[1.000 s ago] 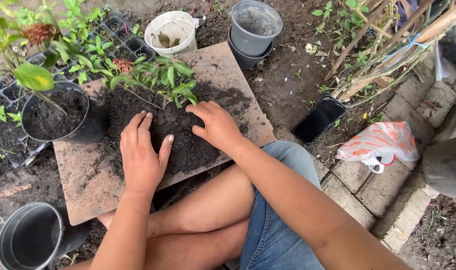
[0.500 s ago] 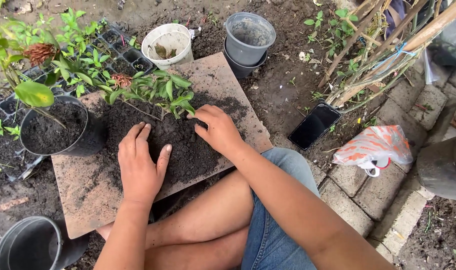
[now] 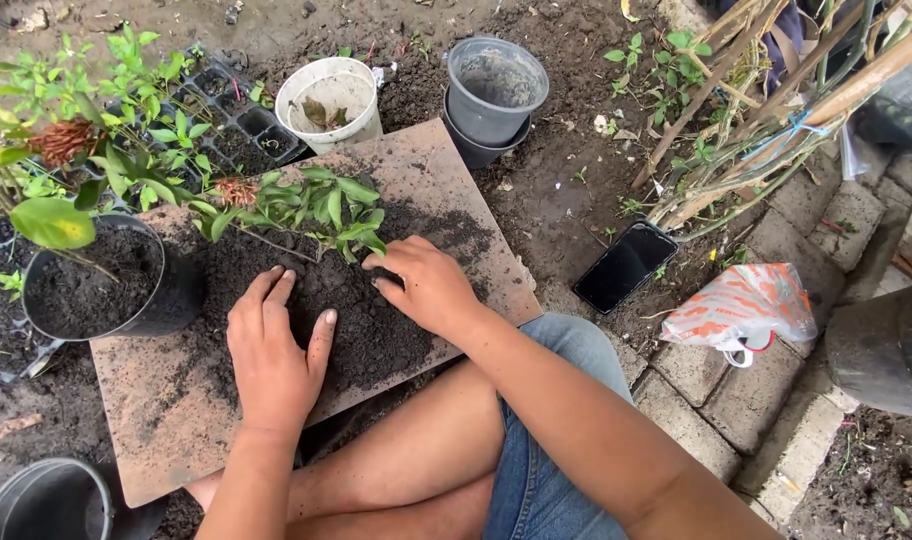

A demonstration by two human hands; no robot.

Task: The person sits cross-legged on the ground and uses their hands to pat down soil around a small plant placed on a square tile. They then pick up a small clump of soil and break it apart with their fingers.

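1. Both hands lie palm-down and spread on the soil heap (image 3: 361, 310); neither has hold of anything. The left hand (image 3: 273, 360) presses the heap's near side, the right hand (image 3: 428, 285) its far-right side.
2. Risk: the leafy cutting (image 3: 316, 205) just beyond the right fingertips could get crushed or buried if soil is pushed outward.
3. Risk: soil pressed toward the knees may spill off the board (image 3: 166, 420).
4. Counted outward: one soil-filled black pot (image 3: 166, 300), one white pot (image 3: 336, 95), two stacked grey pots (image 3: 491, 85), one phone (image 3: 626, 268), one plastic bag (image 3: 741, 305).

Left hand (image 3: 272, 352): flat on heap of dark loose soil (image 3: 361, 310)
Right hand (image 3: 426, 285): cupping soil beside leafy green cutting (image 3: 316, 205)
Underneath: square brown board (image 3: 166, 420)
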